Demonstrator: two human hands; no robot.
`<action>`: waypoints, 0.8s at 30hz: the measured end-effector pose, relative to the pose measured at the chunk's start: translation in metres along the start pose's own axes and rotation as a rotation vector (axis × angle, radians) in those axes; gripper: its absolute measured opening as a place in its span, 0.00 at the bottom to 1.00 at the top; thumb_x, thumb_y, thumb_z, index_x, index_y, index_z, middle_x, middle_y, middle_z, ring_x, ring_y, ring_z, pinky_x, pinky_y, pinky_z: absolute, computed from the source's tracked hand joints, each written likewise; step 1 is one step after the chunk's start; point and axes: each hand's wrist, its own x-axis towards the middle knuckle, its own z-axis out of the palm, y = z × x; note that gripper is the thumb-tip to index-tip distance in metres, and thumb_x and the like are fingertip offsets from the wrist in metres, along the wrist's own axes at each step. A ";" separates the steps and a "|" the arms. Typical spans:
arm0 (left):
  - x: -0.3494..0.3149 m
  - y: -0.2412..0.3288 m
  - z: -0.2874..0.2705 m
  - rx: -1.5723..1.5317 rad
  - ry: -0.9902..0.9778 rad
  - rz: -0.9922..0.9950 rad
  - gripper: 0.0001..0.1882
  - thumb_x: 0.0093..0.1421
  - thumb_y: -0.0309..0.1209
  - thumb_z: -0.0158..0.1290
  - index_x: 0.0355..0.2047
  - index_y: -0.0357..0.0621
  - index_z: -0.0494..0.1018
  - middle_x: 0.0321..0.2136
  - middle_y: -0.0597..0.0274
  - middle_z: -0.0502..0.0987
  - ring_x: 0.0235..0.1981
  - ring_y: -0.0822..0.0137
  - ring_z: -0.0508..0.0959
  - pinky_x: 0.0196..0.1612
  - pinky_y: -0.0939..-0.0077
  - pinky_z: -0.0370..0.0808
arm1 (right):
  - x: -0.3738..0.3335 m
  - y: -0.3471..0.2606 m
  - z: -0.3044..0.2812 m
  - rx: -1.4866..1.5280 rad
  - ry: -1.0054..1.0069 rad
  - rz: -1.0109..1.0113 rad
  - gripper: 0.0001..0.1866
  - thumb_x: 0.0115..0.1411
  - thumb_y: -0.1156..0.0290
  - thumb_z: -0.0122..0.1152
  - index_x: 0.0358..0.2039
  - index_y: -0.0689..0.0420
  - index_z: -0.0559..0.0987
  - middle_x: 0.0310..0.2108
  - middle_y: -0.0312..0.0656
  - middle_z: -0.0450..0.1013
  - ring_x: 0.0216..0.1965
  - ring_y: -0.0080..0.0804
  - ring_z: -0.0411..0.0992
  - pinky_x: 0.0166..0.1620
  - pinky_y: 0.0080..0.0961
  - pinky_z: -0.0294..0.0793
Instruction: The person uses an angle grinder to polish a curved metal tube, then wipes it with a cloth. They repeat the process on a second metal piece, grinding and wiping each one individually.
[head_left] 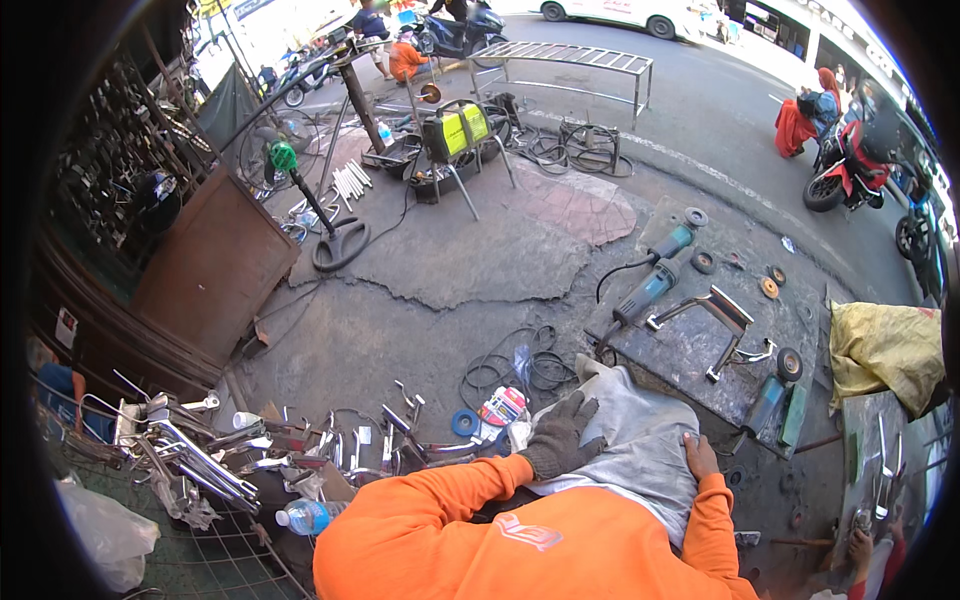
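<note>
A grey cloth (640, 425) lies spread over my lap. My left hand (562, 440), in a dark knitted glove, rests on its left part with the fingers stretched out. At the cloth's right edge, my bare right hand (702, 458) lies with its fingers extended, touching the fabric. Just ahead to the right is a low dark board (690, 365), which bears a bent metal bracket (715, 325) with a shiny bar. Around it are a teal angle grinder (650, 290), a second grinder (672, 242) farther off and a third grinder (767, 402) nearer me.
Loose metal levers (195, 455) are heaped at the left, near a water bottle (310, 517). A coiled cable (540, 365) lies ahead. Farther off stand a yellow-green welding machine (458, 130) and a metal rack (565, 60). Another person's hands (862, 550) work at the right, below a yellow sack (885, 355).
</note>
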 end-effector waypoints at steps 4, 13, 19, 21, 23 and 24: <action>-0.021 0.014 0.000 0.147 -0.112 -0.028 0.47 0.61 0.64 0.55 0.75 0.56 0.60 0.75 0.41 0.53 0.73 0.33 0.55 0.66 0.27 0.56 | -0.034 0.008 -0.020 -0.078 -0.042 0.008 0.41 0.71 0.35 0.46 0.45 0.69 0.78 0.48 0.73 0.76 0.53 0.71 0.74 0.57 0.55 0.71; -0.031 0.031 -0.020 0.226 -0.240 -0.040 0.43 0.62 0.57 0.57 0.74 0.55 0.61 0.75 0.44 0.53 0.74 0.34 0.55 0.69 0.30 0.52 | -0.042 0.047 -0.018 0.047 0.468 -0.135 0.18 0.67 0.64 0.57 0.26 0.66 0.80 0.31 0.59 0.75 0.34 0.59 0.74 0.41 0.51 0.71; -0.015 0.027 -0.045 0.198 -0.118 0.258 0.38 0.61 0.56 0.58 0.66 0.49 0.71 0.69 0.45 0.66 0.69 0.38 0.64 0.68 0.27 0.52 | -0.055 0.066 -0.025 -0.189 0.305 0.178 0.13 0.59 0.66 0.58 0.34 0.64 0.80 0.39 0.57 0.76 0.43 0.58 0.76 0.49 0.53 0.75; -0.005 0.017 -0.057 0.152 -0.035 0.265 0.34 0.60 0.49 0.62 0.63 0.46 0.74 0.64 0.44 0.71 0.65 0.41 0.70 0.68 0.41 0.64 | -0.037 0.060 -0.041 -0.104 0.296 0.040 0.23 0.57 0.65 0.61 0.50 0.65 0.80 0.53 0.59 0.75 0.55 0.58 0.75 0.59 0.49 0.73; 0.009 -0.001 -0.074 -0.008 0.032 0.226 0.30 0.60 0.43 0.63 0.60 0.41 0.76 0.59 0.40 0.75 0.61 0.42 0.74 0.66 0.52 0.71 | -0.006 0.048 -0.056 0.086 0.306 -0.134 0.27 0.59 0.65 0.64 0.55 0.69 0.78 0.53 0.60 0.78 0.56 0.52 0.77 0.62 0.38 0.73; 0.014 -0.010 -0.085 -0.046 0.136 0.240 0.30 0.59 0.40 0.63 0.59 0.40 0.76 0.58 0.40 0.76 0.59 0.43 0.76 0.64 0.54 0.73 | 0.009 0.038 -0.052 0.151 0.332 -0.134 0.23 0.63 0.65 0.64 0.53 0.69 0.80 0.47 0.56 0.81 0.51 0.45 0.79 0.58 0.34 0.74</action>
